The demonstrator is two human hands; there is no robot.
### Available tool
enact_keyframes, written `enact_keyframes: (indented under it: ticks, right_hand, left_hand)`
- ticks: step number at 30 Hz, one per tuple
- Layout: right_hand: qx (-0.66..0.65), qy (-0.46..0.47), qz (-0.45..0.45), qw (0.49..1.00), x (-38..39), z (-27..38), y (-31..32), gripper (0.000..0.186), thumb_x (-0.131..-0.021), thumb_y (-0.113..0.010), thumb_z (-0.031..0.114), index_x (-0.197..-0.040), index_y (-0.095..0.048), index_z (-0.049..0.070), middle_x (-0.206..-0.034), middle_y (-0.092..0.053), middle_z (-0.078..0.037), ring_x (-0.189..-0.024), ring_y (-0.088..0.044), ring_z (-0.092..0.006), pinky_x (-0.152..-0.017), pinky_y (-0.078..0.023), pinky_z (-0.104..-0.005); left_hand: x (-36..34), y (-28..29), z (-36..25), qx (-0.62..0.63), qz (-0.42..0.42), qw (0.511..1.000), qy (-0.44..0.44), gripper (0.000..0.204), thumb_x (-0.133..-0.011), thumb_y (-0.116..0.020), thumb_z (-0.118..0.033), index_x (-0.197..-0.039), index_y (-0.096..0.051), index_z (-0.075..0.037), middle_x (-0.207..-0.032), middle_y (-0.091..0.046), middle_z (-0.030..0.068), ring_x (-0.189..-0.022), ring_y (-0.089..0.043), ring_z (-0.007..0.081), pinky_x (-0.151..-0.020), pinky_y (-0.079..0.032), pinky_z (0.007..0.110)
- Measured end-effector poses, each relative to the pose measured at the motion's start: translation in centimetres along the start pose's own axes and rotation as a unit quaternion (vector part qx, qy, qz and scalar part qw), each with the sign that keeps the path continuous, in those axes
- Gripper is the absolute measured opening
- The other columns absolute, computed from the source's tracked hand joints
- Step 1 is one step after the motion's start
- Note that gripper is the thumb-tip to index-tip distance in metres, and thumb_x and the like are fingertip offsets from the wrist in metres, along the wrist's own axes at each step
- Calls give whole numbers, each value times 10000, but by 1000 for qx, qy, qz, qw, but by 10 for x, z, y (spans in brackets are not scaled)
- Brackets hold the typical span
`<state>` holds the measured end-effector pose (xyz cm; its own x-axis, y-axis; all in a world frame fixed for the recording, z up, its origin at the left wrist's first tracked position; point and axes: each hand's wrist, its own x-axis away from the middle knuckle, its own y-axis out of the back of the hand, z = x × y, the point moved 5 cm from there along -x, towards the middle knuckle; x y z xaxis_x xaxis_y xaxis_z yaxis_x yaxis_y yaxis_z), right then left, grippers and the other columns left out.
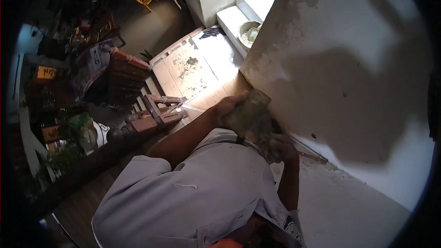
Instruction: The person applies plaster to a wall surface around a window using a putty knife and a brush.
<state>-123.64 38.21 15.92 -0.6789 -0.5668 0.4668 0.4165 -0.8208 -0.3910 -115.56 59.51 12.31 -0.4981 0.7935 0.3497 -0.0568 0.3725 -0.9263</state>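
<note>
In front of my chest, my left hand [228, 105] grips the edge of a flat, grey-green slab-like board [252, 109] smeared with what looks like mortar. My right hand [285, 148] is lower and to the right, fingers curled at the board's near end. Something grey and clumpy shows by those fingers, too dim to tell whether it is a tool or a lump of mortar. Both hands are close to the wall [330, 87], whose surface has rough, patchy areas and carries a large shadow.
Mortar spots mark the tiled landing [206, 64] beyond my hands. A bucket [249, 33] with pale contents stands by white steps [233, 19]. Dark wooden railing [156, 115] runs along the left. A yellow chair [145, 0] stands on the floor farther away.
</note>
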Motion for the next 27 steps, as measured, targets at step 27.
enact_keyframes:
  ticks: [27]
  right_hand:
    - [577, 56, -325, 747, -216, -1, 74, 266, -901, -604, 124, -1144, -668, 35, -955, -680, -231, -894, -674, -379, -795, -514, -447]
  left_hand:
    - [-50, 178, -108, -40, -171, 981, -80, 535, -1071, -310, -444, -1339, -502, -22, -1184, -650, 172, -997, -676, 298, -927, -545, 465]
